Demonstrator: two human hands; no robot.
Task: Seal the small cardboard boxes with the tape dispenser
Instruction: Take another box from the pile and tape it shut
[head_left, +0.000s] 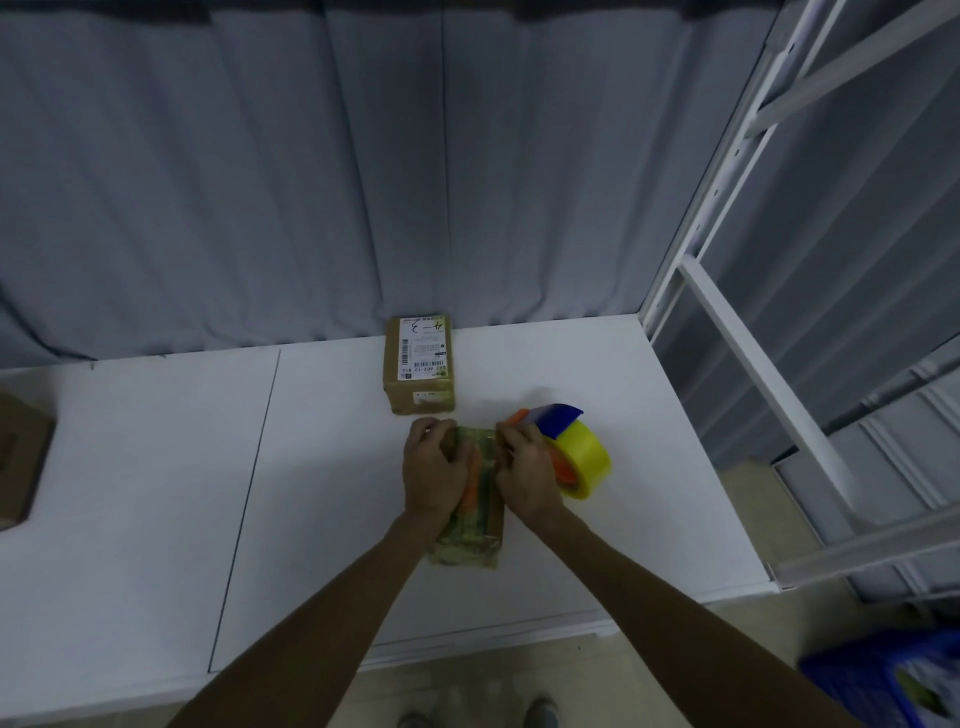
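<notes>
Head view: 2 hands on a small taped box (470, 530) at the worktop (322, 467) centre.
The left hand (434, 467) curls over and holds the box; the right hand (527, 467) lies between box and tape dispenser (571, 447), its grip unclear. A labelled box (420, 364) stands just behind.

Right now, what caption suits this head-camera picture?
Left hand and right hand on a taped cardboard box, tape dispenser beside it, labelled box behind, on a white table.

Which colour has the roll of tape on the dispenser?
Yellow. The tape roll shows best in the head view, the only one.
</notes>
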